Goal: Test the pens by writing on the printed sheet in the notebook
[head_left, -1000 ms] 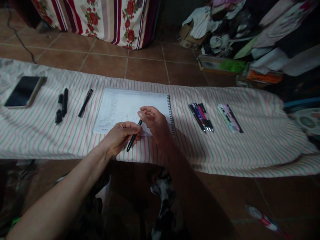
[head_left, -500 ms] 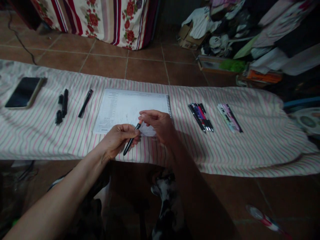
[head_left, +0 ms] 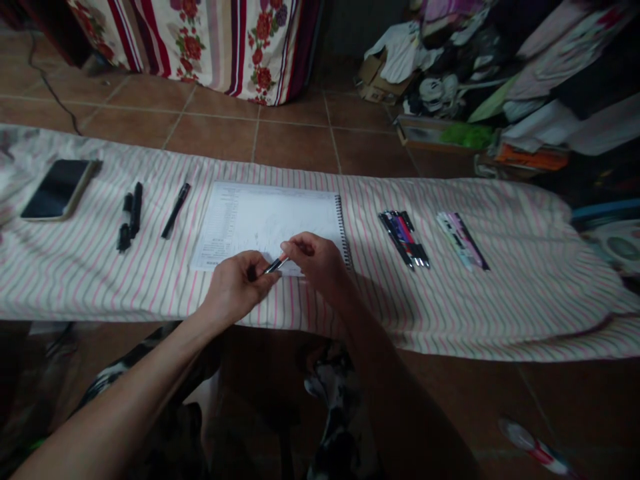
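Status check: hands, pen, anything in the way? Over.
Left hand gripping pen; right hand pinching its far end. Pen held over notebook, near edge. Pen bundle lies apart, right of notebook.

Showing as 1 slim black pen [head_left: 273, 266] with a reddish end, being pinched at both ends between left hand [head_left: 234, 287] and right hand [head_left: 320, 263], tilting slightly up rightward, hovering over the near edge of the spiral notebook [head_left: 270, 213]
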A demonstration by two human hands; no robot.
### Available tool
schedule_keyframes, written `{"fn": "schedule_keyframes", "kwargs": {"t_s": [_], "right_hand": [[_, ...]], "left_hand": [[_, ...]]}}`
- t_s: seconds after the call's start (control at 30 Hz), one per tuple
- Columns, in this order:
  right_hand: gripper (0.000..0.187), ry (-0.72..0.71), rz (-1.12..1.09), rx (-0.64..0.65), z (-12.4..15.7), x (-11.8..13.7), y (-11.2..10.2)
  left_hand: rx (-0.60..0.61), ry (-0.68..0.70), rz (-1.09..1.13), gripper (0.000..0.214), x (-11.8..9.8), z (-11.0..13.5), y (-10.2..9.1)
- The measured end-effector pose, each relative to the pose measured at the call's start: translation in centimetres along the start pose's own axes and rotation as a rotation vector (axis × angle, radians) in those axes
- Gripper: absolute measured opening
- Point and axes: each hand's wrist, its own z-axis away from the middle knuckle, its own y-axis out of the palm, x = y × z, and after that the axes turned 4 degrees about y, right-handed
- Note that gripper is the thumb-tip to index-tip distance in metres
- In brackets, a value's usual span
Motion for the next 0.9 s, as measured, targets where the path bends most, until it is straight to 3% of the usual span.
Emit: {"fn": "schedule_keyframes", "kwargs": {"t_s": [0.1, 0.27, 0.47, 0.6, 0.7, 0.8, 0.9], "right_hand": [[0.023, 0.027, -0.080, 0.089, 0.6, 0.1, -0.3], [0.022, 0.062, -0.070, 0.254, 1.6, -0.1, -0.5], [0.032, 0.033, 0.021, 0.258, 2.5, 0.1, 0.5], [0.035, 0.270, -0.332, 0.357, 2.8, 0.5, 0.8], [0.037, 0.420, -0.566, 0.472, 2.9, 0.3, 0.5], [0.038, 0.428, -0.622, 0.498, 2.9, -0.4, 0.4], [0.040, 0.377, -0.535, 0.456, 3.1, -0.7, 0.7]], "left_hand": [[0.026, 0.171, -0.344, 0.011, -0.8, 0.1, -1.4], [0.117, 0.388, -0.595, 0.011, -0.3, -0.3, -3.0], [0.017, 0.691, -0.840, 0.017, 0.1, -0.7, -3.5], [-0.125, 0.858, -0.829, 0.022, -0.1, -0.8, -3.5], [-0.154, 0.918, -0.770, 0.023, 0.1, -0.9, -3.2], [-0.139, 0.926, -0.752, 0.025, 0.3, -0.8, -2.7], [-0.137, 0.924, -0.754, 0.026, 0.3, -0.7, -2.3]]}}
